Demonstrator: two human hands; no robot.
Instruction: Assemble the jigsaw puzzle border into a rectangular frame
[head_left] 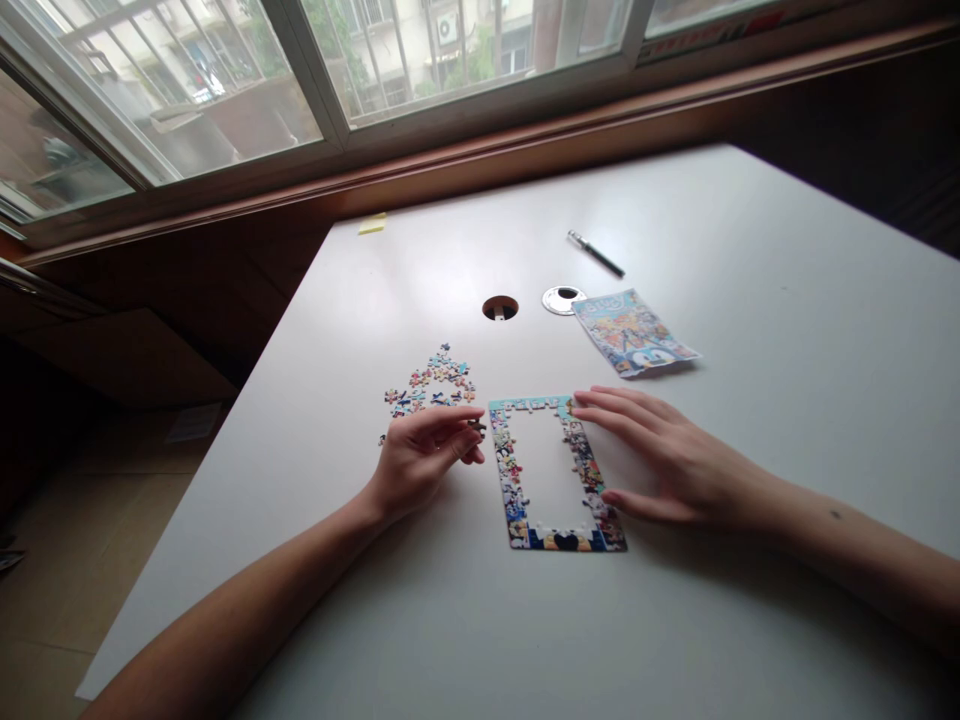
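Note:
A jigsaw puzzle frame (514, 500) lies on the white table, its border joined all round and the table showing through its middle. Just left of its upper corner, my left hand (427, 455) pinches a small dark puzzle piece (477, 427) between thumb and fingers. My right hand (660, 450) rests along the frame's right edge, fingers stretched out and thumb apart, with the fingertips at the upper right corner. Several loose puzzle pieces (431, 380) are spread beyond my left hand, which hides some of them.
A creased picture sheet (634, 335) lies beyond my right hand. Behind it are a dark pen (596, 254), a round metal cover (559, 301) and a cable hole (500, 308) in the table (360, 630). A yellow sticky note (372, 224) is at the far left edge, below the window.

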